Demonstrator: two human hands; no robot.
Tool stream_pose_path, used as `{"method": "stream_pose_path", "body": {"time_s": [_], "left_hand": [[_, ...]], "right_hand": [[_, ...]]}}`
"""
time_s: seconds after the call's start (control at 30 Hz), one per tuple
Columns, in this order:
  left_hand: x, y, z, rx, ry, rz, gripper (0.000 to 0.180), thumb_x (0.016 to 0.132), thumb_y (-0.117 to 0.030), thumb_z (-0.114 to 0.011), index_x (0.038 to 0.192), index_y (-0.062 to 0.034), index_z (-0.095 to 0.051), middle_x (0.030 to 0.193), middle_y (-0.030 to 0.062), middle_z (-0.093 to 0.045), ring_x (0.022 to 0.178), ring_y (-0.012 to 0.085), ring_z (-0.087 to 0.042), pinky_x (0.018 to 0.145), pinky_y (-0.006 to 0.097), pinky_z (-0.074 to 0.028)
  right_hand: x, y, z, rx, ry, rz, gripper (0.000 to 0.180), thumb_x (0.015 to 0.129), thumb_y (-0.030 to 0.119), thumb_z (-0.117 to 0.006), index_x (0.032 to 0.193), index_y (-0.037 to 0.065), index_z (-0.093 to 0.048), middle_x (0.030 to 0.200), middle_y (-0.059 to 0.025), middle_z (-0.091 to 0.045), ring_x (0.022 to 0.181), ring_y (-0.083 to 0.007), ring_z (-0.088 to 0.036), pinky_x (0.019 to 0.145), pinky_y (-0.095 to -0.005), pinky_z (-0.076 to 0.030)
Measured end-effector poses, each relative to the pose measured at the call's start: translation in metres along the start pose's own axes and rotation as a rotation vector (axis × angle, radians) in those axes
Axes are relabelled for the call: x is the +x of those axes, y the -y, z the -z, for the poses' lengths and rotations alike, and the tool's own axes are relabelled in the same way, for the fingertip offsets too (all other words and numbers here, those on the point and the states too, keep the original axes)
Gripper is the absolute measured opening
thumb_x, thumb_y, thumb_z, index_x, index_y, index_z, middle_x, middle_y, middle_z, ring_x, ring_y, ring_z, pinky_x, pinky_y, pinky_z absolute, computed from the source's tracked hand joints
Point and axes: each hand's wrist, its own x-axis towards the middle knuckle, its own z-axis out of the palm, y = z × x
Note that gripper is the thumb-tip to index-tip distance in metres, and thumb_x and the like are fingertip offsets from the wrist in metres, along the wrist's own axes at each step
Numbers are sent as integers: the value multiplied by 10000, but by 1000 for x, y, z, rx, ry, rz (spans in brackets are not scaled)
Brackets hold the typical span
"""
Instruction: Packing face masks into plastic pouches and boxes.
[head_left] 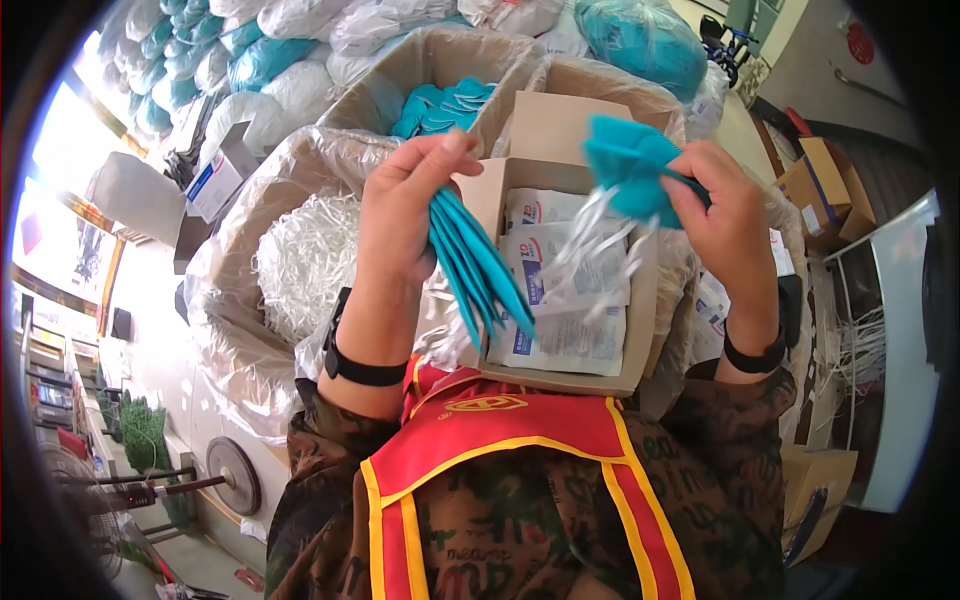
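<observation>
My left hand (410, 205) is closed on a bundle of folded teal face masks (478, 265), which hang down over the left side of an open cardboard box (645, 330). To the right and higher up, my right hand (722, 200) pinches another teal face mask (628, 160). Its white straps (590, 240) dangle blurred above the box. White printed packets (565, 262) lie in rows inside that box, partly covered by the straps and the bundle.
A plastic-lined carton at the left holds white strips (308, 265). Behind it, another lined carton contains loose teal masks (445, 105). Bags of teal and white goods (645, 45) are piled at the back. Cardboard boxes (828, 190) stand at the right.
</observation>
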Motion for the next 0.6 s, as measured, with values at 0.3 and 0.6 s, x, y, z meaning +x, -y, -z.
{"method": "stream_pose_path", "body": {"time_s": [0.3,0.6], "left_hand": [[0,23,-31,-273,-89,5,386,950,-300,-642,1186,3,-605,1080,133,-638,903,169,-636,798,317,-542],[28,39,-37,32,-136,-101,228,834,-239,-766,834,-68,-615,724,-8,-573,638,83,-535,548,248,-432]], "right_hand": [[-3,48,-60,334,-10,70,175,843,-15,-645,997,38,-581,871,-156,-576,830,-361,-615,697,-381,-487],[-13,38,-82,553,114,-105,493,923,102,-633,1383,40,-464,1232,-191,-592,1119,-264,-592,944,-384,-462]]}}
